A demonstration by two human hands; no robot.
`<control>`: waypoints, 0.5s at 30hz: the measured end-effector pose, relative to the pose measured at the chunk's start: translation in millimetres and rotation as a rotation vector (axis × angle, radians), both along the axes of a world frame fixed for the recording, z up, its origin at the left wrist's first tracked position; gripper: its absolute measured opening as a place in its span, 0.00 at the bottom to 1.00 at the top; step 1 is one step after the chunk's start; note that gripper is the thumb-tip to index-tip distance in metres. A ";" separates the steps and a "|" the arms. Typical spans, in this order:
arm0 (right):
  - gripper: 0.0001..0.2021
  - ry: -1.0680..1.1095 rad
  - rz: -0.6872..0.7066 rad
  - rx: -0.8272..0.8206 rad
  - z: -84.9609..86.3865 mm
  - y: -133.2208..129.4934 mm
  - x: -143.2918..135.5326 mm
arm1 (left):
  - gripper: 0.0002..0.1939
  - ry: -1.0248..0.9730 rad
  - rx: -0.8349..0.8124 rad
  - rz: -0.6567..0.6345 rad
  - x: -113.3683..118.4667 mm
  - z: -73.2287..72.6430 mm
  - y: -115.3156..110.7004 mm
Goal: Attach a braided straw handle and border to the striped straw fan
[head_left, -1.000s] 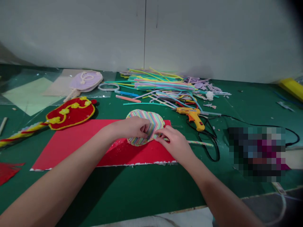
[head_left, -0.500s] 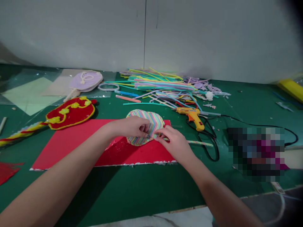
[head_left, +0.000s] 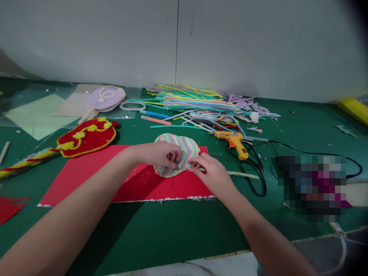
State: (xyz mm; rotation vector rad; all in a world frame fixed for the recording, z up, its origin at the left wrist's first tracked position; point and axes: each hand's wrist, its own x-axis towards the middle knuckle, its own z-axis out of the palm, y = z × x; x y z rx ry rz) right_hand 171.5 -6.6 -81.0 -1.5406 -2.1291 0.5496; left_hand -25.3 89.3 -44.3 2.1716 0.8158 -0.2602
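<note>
A rounded panel of pastel striped strips (head_left: 187,147) lies on a red sheet (head_left: 86,165). My left hand (head_left: 166,154) rests on the panel with its fingers curled; what they hold, if anything, is hidden. At the panel's lower right edge, my right hand (head_left: 205,168) pinches the end of a thin twisted pastel strip (head_left: 243,174), which runs out to the right beneath the hand. The fingertips of both hands are close together but apart.
Behind the sheet lies a pile of pastel stems (head_left: 198,102). An orange glue gun (head_left: 235,143) with a looped black cord (head_left: 260,188) is at the right. A red and yellow fan (head_left: 86,140) and a lilac fan (head_left: 105,99) lie left.
My left fingertips have drawn back slightly to the left, away from the right ones. My right hand stays at the panel's edge.
</note>
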 end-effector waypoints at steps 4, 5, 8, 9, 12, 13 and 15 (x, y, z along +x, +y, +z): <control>0.06 0.007 0.002 -0.005 0.6 0.1 -0.8 | 0.06 -0.001 0.010 -0.005 0.0 -1.9 0.2; 0.06 0.007 0.004 -0.005 0.5 0.2 -1.0 | 0.05 0.004 0.023 -0.010 0.6 -2.1 -0.5; 0.06 0.005 0.006 -0.004 0.3 0.5 -1.1 | 0.04 0.045 0.067 -0.020 3.1 -0.4 -3.1; 0.06 0.005 0.006 -0.003 0.2 0.6 -1.1 | 0.04 0.060 0.079 -0.019 3.8 0.7 -4.1; 0.06 0.007 0.006 0.001 0.1 0.7 -0.6 | 0.04 0.063 0.091 -0.025 5.0 3.7 -6.0; 0.06 0.008 0.007 0.003 0.1 0.6 -0.5 | 0.04 0.057 0.088 -0.029 5.0 4.3 -6.3; 0.06 0.007 0.006 0.005 0.2 0.2 -0.3 | 0.05 0.051 0.078 -0.040 4.3 5.0 -6.0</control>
